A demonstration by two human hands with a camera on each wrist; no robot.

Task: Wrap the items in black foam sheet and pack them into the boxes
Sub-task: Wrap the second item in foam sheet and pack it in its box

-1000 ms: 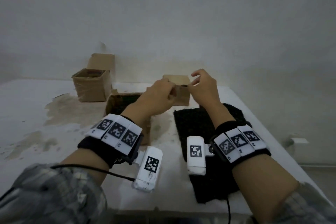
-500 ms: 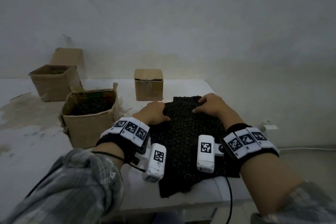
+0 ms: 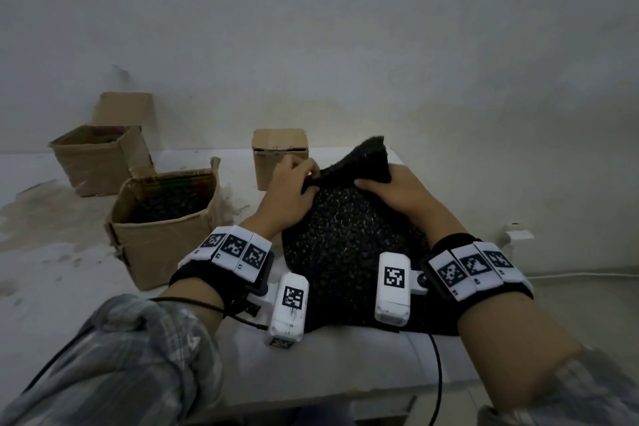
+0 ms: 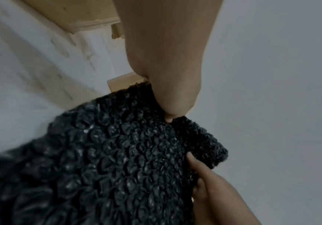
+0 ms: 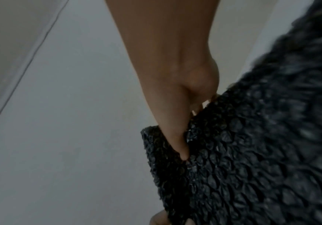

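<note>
A black bubbled foam sheet lies on the white table, its far edge lifted off the surface. My left hand pinches the far left part of that edge, and my right hand grips the far right corner. The left wrist view shows my left hand pinching the foam sheet, with the right hand's fingers on it. In the right wrist view my right hand folds into the foam sheet. A small closed cardboard box stands just behind the sheet.
An open cardboard box with dark foam inside stands left of the sheet. Another open box sits at the back left near the wall. A white cable runs along the floor at the right, beyond the table's edge.
My hands left the small closed box, came down flat on the foam sheet, and now have taken hold of its far edge and lifted it. The head view has shifted right.
</note>
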